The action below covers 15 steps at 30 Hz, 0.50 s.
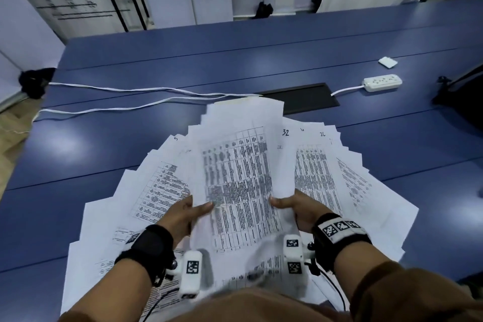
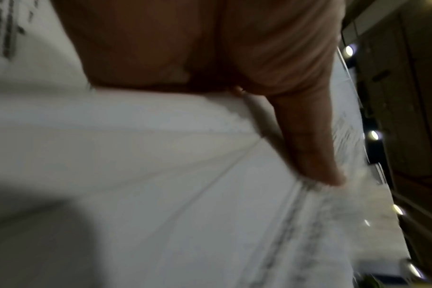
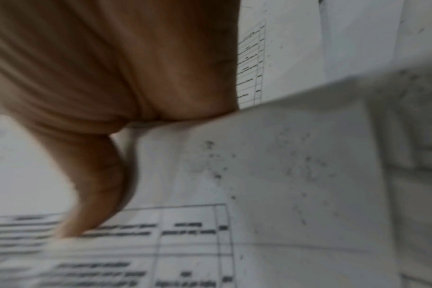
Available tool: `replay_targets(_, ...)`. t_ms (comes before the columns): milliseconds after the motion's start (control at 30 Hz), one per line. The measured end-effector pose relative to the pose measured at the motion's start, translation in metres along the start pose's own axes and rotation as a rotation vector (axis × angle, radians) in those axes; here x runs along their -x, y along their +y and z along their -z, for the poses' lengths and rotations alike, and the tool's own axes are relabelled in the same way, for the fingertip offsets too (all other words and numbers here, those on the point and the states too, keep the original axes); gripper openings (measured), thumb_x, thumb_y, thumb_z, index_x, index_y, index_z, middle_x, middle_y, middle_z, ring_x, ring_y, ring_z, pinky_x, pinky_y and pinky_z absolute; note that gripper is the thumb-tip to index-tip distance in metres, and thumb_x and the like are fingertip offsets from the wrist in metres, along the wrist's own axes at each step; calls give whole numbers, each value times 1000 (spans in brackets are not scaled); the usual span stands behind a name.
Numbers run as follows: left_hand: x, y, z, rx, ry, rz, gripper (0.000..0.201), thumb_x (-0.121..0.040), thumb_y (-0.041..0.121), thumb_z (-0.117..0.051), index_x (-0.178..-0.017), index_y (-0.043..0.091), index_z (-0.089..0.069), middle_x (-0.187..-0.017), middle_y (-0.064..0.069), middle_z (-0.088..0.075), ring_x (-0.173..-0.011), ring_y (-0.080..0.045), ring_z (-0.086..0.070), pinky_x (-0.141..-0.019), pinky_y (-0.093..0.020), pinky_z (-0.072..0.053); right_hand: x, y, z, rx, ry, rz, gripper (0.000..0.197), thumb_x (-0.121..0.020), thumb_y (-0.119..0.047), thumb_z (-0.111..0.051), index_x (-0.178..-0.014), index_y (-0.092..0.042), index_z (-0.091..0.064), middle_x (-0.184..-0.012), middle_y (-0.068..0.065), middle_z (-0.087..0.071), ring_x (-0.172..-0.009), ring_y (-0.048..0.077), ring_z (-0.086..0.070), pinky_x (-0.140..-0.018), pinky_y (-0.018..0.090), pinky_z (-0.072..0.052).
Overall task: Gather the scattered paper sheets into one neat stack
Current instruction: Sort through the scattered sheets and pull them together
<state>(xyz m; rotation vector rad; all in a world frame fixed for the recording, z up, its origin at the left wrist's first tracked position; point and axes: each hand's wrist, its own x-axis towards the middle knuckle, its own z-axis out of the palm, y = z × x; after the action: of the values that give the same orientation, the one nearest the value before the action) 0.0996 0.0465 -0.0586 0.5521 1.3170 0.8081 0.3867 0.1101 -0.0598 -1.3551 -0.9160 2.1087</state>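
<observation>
A bundle of printed sheets (image 1: 240,178) is lifted off the blue table (image 1: 183,60), tilted toward me. My left hand (image 1: 188,213) grips its left edge, thumb on top of the printed table. My right hand (image 1: 295,208) grips the right edge the same way. Both wrist views are blurred: the left hand's thumb (image 2: 306,140) lies on white paper (image 2: 185,175), and the right hand's thumb (image 3: 94,185) lies on a printed page (image 3: 259,175). Many more scattered sheets (image 1: 366,191) fan out on the table beneath, left and right of the held bundle.
Two white cables (image 1: 130,97) run across the table beyond the papers. A black cable hatch (image 1: 303,98) lies just behind the bundle. A white power strip (image 1: 381,82) and a small white block (image 1: 387,62) sit at the far right.
</observation>
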Motion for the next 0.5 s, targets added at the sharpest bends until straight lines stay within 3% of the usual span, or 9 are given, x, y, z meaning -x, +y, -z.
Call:
replay_targets(67, -2, -1, 9, 35, 48, 13, 103, -24, 40, -98, -112, 1, -63, -102, -10, -74, -95, -24, -70, -80, -32, -55, -3, 0, 0, -2, 45, 4, 94, -32, -36, -98, -114, -7, -62, -101, 6, -73, -110, 29, -60, -102, 44, -42)
replay_targets(133, -1, -3, 14, 38, 58, 27, 101, -24, 36, -99, -111, -1, -65, -106, -14, -72, -101, -26, -69, -89, -36, -54, -3, -2, -3, -1, 51, -6, 79, -51, -28, -94, -120, -8, -61, -108, 7, -71, -116, 31, -56, -111, 52, -33)
replay_targets(200, 0, -5, 15, -42, 65, 22, 98, -32, 37, -99, -118, 8, -63, -113, -9, -71, -111, -26, -64, -104, -43, -43, 0, -2, -5, -3, 20, -44, 53, -70, -14, -82, -119, -6, -61, -105, 11, -70, -110, 32, -59, -110, 55, -34)
replay_targets(267, 2, -6, 14, -93, 85, 10, 95, -39, 38, -97, -123, 16, -59, -118, -3, -69, -118, -25, -59, -110, -48, -35, 2, -2, -6, -27, -51, -77, 43, -73, -12, -75, -114, -6, -62, -99, 12, -70, -101, 31, -61, -107, 54, -39)
replay_targets(367, 4, -3, 12, -31, 43, 3, 101, -33, 34, -98, -122, 11, -59, -115, -7, -70, -115, -27, -61, -107, -48, -37, 3, -4, -7, -46, -88, -81, 35, -75, -11, -72, -108, -5, -62, -92, 9, -70, -96, 30, -61, -104, 52, -40)
replay_targets(433, 5, -1, 10, -25, 54, 25, 101, -31, 33, -98, -120, 5, -60, -110, -12, -72, -106, -30, -65, -100, -49, -45, -3, -3, -6, 12, 3, -51, 34, -84, -4, -68, -117, -3, -59, -108, 15, -68, -104, 32, -60, -104, 50, -42)
replay_targets(500, 5, 1, 7, -62, 168, 19, 80, -50, 23, -94, -119, 0, -59, -104, -14, -72, -96, -31, -67, -89, -42, -50, -11, -1, 0, 90, 178, 12, 36, -88, 3, -62, -122, -5, -55, -121, 22, -63, -100, 32, -63, -89, 44, -52)
